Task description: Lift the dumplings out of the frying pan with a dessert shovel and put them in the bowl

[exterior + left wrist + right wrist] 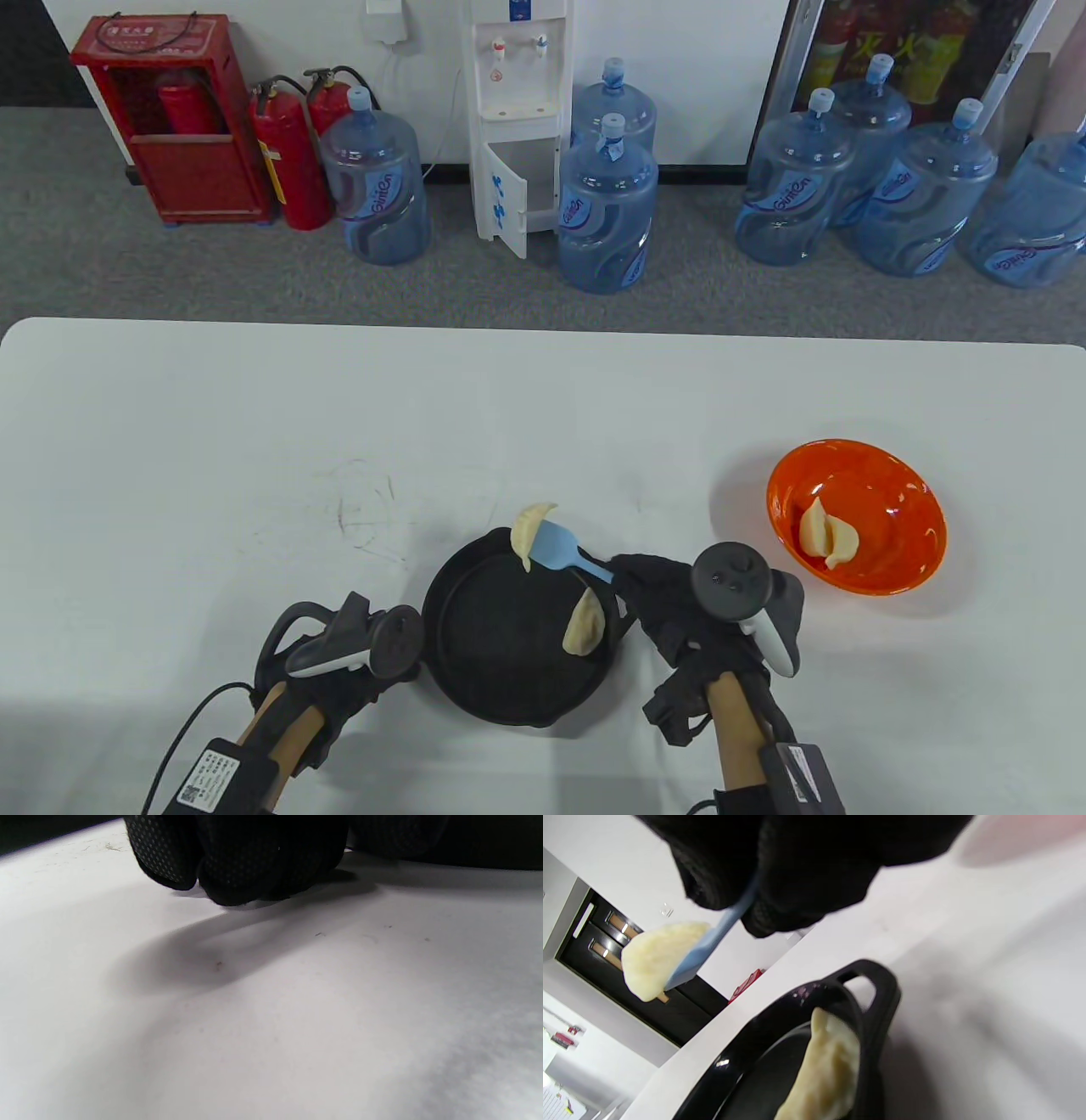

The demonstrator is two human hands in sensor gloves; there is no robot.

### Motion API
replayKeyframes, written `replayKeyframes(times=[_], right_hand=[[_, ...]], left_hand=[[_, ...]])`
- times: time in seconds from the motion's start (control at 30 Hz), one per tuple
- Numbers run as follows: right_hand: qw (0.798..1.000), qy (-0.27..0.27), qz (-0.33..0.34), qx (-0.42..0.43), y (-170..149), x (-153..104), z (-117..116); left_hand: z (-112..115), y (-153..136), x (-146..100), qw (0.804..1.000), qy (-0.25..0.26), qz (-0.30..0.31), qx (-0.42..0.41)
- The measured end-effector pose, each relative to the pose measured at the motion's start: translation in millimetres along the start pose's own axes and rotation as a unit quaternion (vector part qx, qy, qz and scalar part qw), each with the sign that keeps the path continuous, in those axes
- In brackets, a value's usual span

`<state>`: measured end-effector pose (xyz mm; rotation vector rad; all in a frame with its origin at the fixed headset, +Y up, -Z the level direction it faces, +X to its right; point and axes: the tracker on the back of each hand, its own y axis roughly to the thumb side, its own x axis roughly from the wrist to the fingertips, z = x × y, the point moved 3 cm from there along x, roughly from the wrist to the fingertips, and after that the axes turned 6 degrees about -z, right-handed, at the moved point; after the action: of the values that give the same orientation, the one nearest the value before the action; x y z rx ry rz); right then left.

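Observation:
The black frying pan [475,645] sits near the table's front edge, with one pale dumpling [584,626] against its right wall. My right hand [635,581] grips the handle of the blue dessert shovel [562,550]. The shovel is raised over the pan's far rim with a dumpling [530,531] on its blade. In the right wrist view the shovel [706,948] and its dumpling [654,959] hang above the pan [780,1014]. The orange bowl [912,497] at right holds two dumplings [827,535]. My left hand [339,671] curls at the pan's left side, where its handle is hidden; its fingers [237,866] rest on the table.
The white table [254,441] stretches wide to the left and back. The pan's loop handle [884,988] points toward my right hand. Behind the table, on the floor, stand several water bottles [607,212], a dispenser and red fire extinguishers.

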<state>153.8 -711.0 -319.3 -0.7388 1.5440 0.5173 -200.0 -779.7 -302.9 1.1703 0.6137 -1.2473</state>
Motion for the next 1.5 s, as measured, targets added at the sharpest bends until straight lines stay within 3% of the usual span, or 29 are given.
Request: replayKeyframes(times=[0.33,0.87,1.5], right_hand=[[0.996,-0.07,-0.039,0.04,-33,-12,51],[0.976,-0.168,-0.132,0.037,-95,-36,123],[0.937,-0.232,-0.259,-0.029,-172,-68,172]], left_hand=[[0,0,0,1.0,0.0,0.0,-0.001],[0,0,0,1.0,0.0,-0.001,-0.001],[0,0,0,1.0,0.001,0.0,-0.002]])
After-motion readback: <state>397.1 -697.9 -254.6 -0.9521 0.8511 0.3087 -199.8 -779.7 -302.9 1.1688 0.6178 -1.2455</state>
